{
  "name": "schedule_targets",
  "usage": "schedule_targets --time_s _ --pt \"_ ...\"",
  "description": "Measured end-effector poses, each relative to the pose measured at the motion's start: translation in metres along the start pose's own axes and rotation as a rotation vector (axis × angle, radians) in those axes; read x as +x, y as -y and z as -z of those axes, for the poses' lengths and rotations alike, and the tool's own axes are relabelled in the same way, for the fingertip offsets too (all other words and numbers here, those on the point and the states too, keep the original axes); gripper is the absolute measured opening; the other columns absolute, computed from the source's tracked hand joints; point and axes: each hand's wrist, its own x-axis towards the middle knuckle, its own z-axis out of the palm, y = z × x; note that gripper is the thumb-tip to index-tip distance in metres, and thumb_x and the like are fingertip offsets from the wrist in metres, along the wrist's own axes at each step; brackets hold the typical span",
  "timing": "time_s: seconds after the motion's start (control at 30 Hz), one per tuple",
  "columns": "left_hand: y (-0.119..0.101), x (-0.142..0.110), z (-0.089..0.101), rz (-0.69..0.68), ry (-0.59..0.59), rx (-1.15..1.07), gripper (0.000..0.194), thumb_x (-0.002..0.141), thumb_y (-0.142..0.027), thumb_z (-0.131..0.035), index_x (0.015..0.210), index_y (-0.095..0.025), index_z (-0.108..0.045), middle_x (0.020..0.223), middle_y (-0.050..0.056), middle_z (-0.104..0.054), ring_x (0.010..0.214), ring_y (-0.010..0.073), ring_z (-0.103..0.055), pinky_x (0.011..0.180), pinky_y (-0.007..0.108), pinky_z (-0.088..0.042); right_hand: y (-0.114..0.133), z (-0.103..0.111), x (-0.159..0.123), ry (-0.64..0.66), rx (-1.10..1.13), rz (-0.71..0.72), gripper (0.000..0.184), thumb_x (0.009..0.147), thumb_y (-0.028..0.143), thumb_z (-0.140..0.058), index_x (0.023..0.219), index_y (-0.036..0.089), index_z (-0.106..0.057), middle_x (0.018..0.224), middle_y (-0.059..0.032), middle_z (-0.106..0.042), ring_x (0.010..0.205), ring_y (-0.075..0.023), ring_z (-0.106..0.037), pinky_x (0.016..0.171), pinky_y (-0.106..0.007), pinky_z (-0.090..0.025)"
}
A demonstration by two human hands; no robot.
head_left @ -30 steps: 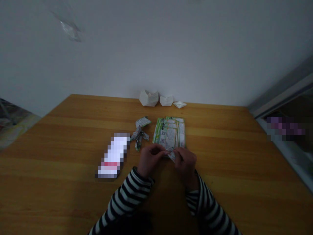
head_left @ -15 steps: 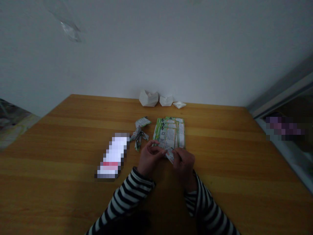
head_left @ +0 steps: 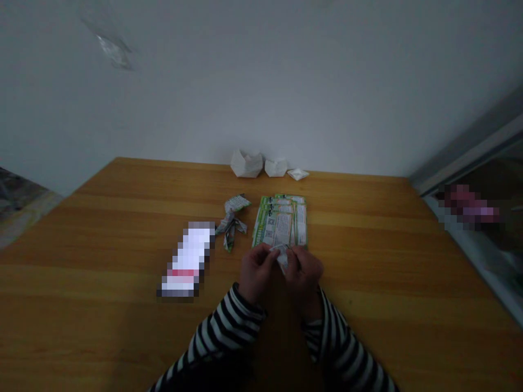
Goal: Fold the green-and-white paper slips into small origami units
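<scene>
A small folded piece of printed paper (head_left: 281, 257) is pinched between my two hands, just in front of a stack of printed leaflets (head_left: 280, 228). My left hand (head_left: 255, 272) grips its left side between thumb and fingers. On the opposite side my right hand (head_left: 303, 275) holds it with curled fingers. The paper's lower part is partly hidden by my fingers. Left of the leaflets lie folded pieces of the same kind of printed paper (head_left: 231, 224), one with pointed arms and a squarish one behind it.
A phone (head_left: 188, 257) with a lit, blurred screen lies on the wooden table (head_left: 368, 321) at left. Along the wall stand three white folded paper shapes: a large one (head_left: 247, 165), a medium one (head_left: 276, 167) and a small flat boat-like one (head_left: 298, 174).
A half second ago my left fingers were looser and more spread; now they have closed on the paper's left side. The view has shifted slightly.
</scene>
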Motion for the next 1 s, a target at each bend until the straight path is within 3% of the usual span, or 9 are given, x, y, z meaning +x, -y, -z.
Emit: schedule_targets --time_s 0.1,0.27,0.43,0.57,0.77,0.87,1.0 --pt "0.0 -0.002 -0.005 -0.03 -0.014 -0.021 0.029 0.071 -0.039 -0.072 0.066 -0.015 -0.057 0.06 -0.003 -0.057 0.057 0.0101 -0.051 0.058 0.021 -0.042 0.003 0.0 -0.001 0.009 0.005 -0.076 0.029 0.09 0.022 -0.046 0.062 0.017 -0.055 0.054 -0.0012 -0.057 0.049 -0.0126 -0.052 0.051 -0.022 -0.036" --pt "-0.005 -0.005 -0.012 -0.014 0.164 0.041 0.024 0.077 -0.037 -0.065 0.071 -0.014 -0.059 0.067 0.001 -0.061 0.067 0.014 -0.055 0.066 0.025 -0.045 0.005 0.003 -0.002 -0.015 -0.016 -0.125 0.03 0.09 0.024 -0.045 0.062 0.017 -0.055 0.054 -0.0016 -0.057 0.05 -0.0133 -0.052 0.051 -0.023 -0.034" --pt "-0.002 -0.009 -0.017 -0.105 0.051 0.217 0.017 0.08 -0.03 -0.059 0.073 -0.015 -0.055 0.067 -0.001 -0.057 0.065 0.0139 -0.053 0.063 0.024 -0.044 0.006 0.003 -0.003 0.003 0.024 -0.275 0.03 0.09 0.029 -0.045 0.064 0.017 -0.054 0.055 0.0004 -0.054 0.049 -0.0128 -0.048 0.051 -0.023 -0.033" --pt "-0.001 -0.011 -0.018 -0.069 0.224 0.195 0.013 0.077 -0.026 -0.062 0.073 -0.015 -0.056 0.07 0.0 -0.059 0.068 0.0142 -0.055 0.067 0.025 -0.046 0.005 0.003 -0.001 -0.052 0.09 -0.419 0.033 0.091 0.035 -0.043 0.062 0.018 -0.05 0.052 0.0035 -0.046 0.049 -0.0119 -0.043 0.048 -0.022 -0.031" --pt "-0.008 -0.007 -0.009 0.019 0.287 0.148 0.026 0.078 -0.035 -0.063 0.065 -0.015 -0.055 0.063 0.002 -0.061 0.064 0.015 -0.057 0.063 0.026 -0.046 0.003 0.003 0.003 -0.005 0.271 -0.512 0.035 0.091 0.04 -0.045 0.062 0.019 -0.046 0.053 0.0051 -0.043 0.05 -0.0112 -0.041 0.047 -0.021 -0.032" --pt "-0.015 -0.005 -0.003 -0.079 0.17 0.275 0.026 0.084 -0.037 -0.056 0.071 -0.014 -0.059 0.066 0.002 -0.06 0.064 0.0144 -0.055 0.062 0.024 -0.044 0.002 0.0 0.005 0.034 0.406 -0.549 0.031 0.091 0.041 -0.045 0.067 0.02 -0.046 0.058 0.0047 -0.045 0.053 -0.0115 -0.043 0.049 -0.021 -0.036" --pt "-0.019 -0.003 0.005 -0.228 -0.09 0.429 0.023 0.085 -0.033 -0.054 0.073 -0.015 -0.059 0.064 -0.001 -0.054 0.06 0.0117 -0.048 0.057 0.022 -0.039 0.001 -0.005 0.003 0.311 0.646 -0.518 0.027 0.085 0.041 -0.056 0.069 0.021 -0.048 0.057 0.0052 -0.047 0.05 -0.011 -0.046 0.047 -0.021 -0.039"
